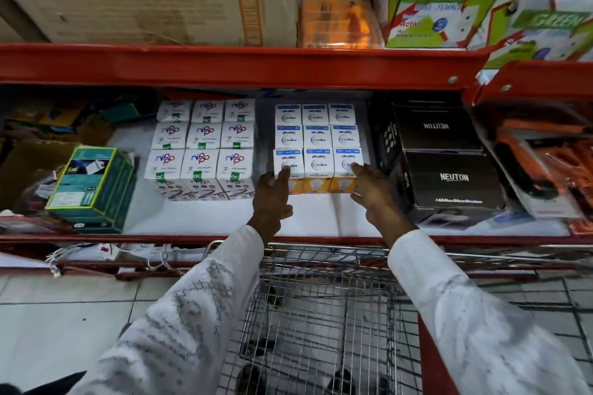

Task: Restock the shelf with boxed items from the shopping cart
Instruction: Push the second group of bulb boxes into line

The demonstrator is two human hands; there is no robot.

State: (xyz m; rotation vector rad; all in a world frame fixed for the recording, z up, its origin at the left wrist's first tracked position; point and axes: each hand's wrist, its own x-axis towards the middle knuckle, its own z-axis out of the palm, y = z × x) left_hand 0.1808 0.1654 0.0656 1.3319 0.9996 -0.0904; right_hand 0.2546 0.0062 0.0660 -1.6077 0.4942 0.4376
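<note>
Left hand (272, 192) and right hand (369, 186), fingers spread, flank the front row of Wipro boxes (317, 167), fingertips touching its end boxes. The boxes sit on the red shelf (224, 64), between Nippo boxes (199, 151) and Neuton boxes (449, 176). Cart (321, 314) stands below.
</note>
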